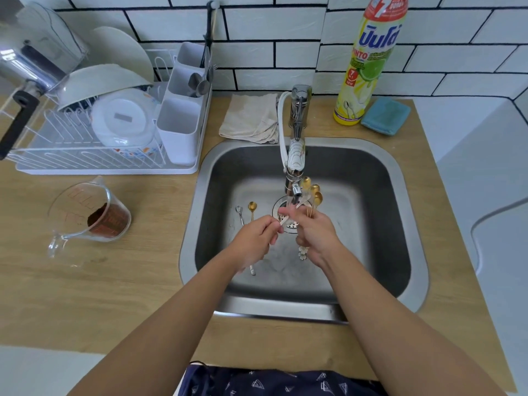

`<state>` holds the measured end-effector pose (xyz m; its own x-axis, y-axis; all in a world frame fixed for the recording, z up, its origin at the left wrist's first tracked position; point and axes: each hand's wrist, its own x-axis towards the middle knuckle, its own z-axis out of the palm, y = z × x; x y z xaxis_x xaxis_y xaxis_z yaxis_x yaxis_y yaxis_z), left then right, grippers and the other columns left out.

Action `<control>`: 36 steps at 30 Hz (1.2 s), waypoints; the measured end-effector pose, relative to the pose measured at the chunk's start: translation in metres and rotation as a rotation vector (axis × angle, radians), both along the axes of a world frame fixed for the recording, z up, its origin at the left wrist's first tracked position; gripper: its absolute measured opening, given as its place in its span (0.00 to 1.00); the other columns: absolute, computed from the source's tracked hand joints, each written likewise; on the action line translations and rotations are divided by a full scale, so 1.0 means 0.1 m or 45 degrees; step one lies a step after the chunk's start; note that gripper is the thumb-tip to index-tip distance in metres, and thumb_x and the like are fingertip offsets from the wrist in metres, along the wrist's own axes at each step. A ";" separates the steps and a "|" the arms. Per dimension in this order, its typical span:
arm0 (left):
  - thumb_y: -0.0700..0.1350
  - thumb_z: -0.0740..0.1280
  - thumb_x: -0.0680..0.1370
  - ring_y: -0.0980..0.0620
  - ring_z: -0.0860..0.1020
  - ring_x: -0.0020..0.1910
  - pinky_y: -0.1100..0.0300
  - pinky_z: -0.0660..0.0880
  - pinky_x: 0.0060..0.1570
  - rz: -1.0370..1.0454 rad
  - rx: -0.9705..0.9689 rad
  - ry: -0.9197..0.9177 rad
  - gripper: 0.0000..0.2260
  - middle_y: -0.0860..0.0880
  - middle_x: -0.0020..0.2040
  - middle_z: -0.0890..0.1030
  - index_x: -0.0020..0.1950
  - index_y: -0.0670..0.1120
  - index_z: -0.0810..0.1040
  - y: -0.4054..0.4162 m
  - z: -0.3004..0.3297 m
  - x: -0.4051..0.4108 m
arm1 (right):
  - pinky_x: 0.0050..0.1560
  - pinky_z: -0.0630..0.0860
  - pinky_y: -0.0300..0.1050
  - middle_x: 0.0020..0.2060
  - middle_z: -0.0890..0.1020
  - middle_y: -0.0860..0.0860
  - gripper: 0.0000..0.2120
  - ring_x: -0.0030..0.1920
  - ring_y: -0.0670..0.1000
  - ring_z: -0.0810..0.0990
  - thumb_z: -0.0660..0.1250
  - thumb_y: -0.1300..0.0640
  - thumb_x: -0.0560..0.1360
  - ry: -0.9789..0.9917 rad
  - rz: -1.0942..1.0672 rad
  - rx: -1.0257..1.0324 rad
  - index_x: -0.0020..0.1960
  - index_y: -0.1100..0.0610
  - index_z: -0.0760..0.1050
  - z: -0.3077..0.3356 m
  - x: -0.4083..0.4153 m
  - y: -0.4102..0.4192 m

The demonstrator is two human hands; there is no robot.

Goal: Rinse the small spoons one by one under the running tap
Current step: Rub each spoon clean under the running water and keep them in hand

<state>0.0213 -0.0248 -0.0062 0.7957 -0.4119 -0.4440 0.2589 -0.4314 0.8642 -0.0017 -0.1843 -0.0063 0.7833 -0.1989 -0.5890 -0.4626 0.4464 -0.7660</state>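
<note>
Over the steel sink [400, 195], my left hand [255, 238] pinches a small pale-handled spoon [283, 221] just below the tap spout [295, 190]. My right hand [314, 232] grips a bunch of several small gold spoons [314, 192], their bowls fanned upward beside the spout and a flower-shaped handle end showing below the palm. On the sink floor to the left lie a gold spoon [252, 208] and a silver spoon [240, 214]. Another handle tip [252, 270] pokes out under my left wrist. The water stream is hard to make out.
A white dish rack [85, 155] with plates and a cutlery caddy stands left of the sink. A glass measuring jug [88, 215] with brown powder sits on the wooden counter. Behind the sink lie a beige cloth [250, 118], a dish soap bottle [368, 58] and a blue sponge [385, 115].
</note>
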 end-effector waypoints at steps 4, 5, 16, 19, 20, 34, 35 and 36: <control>0.49 0.58 0.85 0.61 0.69 0.26 0.64 0.65 0.29 -0.037 0.213 -0.262 0.12 0.58 0.30 0.76 0.45 0.53 0.77 -0.02 0.05 0.01 | 0.19 0.58 0.37 0.39 0.89 0.51 0.11 0.19 0.43 0.58 0.70 0.52 0.81 -0.021 -0.092 0.021 0.51 0.60 0.85 0.00 0.05 0.03; 0.49 0.57 0.85 0.61 0.70 0.27 0.66 0.65 0.29 -0.039 0.244 -0.309 0.13 0.57 0.30 0.76 0.44 0.53 0.76 -0.03 0.08 0.01 | 0.19 0.58 0.37 0.32 0.85 0.48 0.10 0.20 0.43 0.58 0.71 0.53 0.80 -0.011 -0.032 0.008 0.51 0.59 0.86 -0.01 0.02 0.07; 0.58 0.58 0.83 0.59 0.73 0.31 0.62 0.70 0.34 -0.128 0.226 -0.287 0.15 0.56 0.32 0.77 0.43 0.53 0.77 -0.05 0.15 -0.05 | 0.19 0.59 0.37 0.40 0.89 0.51 0.14 0.19 0.42 0.61 0.73 0.50 0.78 -0.070 -0.176 0.015 0.37 0.55 0.85 0.02 0.09 -0.08; 0.54 0.56 0.85 0.57 0.74 0.34 0.63 0.70 0.36 -0.251 0.314 -0.374 0.13 0.55 0.34 0.76 0.49 0.53 0.79 -0.03 0.16 -0.04 | 0.18 0.59 0.36 0.35 0.88 0.50 0.12 0.17 0.41 0.64 0.75 0.52 0.77 -0.072 -0.216 0.016 0.38 0.54 0.78 0.06 0.11 -0.12; 0.53 0.56 0.85 0.57 0.74 0.34 0.66 0.69 0.34 -0.217 0.314 -0.359 0.14 0.54 0.34 0.76 0.48 0.53 0.79 -0.04 0.17 -0.02 | 0.18 0.59 0.36 0.31 0.85 0.47 0.13 0.17 0.41 0.63 0.75 0.52 0.77 -0.069 -0.185 -0.012 0.35 0.53 0.80 0.05 0.10 -0.12; 0.51 0.55 0.86 0.57 0.61 0.22 0.64 0.58 0.21 0.026 -0.089 0.180 0.16 0.54 0.26 0.67 0.46 0.45 0.75 -0.03 0.23 -0.02 | 0.21 0.57 0.38 0.30 0.80 0.47 0.08 0.22 0.44 0.58 0.75 0.54 0.76 -0.056 0.138 0.001 0.52 0.57 0.86 -0.01 -0.05 0.07; 0.51 0.55 0.86 0.57 0.60 0.21 0.65 0.57 0.21 0.018 -0.175 0.259 0.15 0.52 0.27 0.66 0.46 0.45 0.75 -0.02 0.25 -0.02 | 0.21 0.57 0.37 0.28 0.79 0.45 0.12 0.22 0.43 0.58 0.74 0.56 0.77 -0.065 0.153 0.059 0.58 0.61 0.83 -0.01 -0.06 0.04; 0.52 0.56 0.86 0.56 0.58 0.21 0.65 0.56 0.20 0.004 -0.282 0.363 0.15 0.51 0.27 0.65 0.46 0.45 0.74 0.01 0.26 -0.01 | 0.21 0.57 0.36 0.29 0.81 0.44 0.12 0.21 0.42 0.58 0.72 0.58 0.79 -0.097 0.146 0.139 0.59 0.63 0.81 0.00 -0.04 0.00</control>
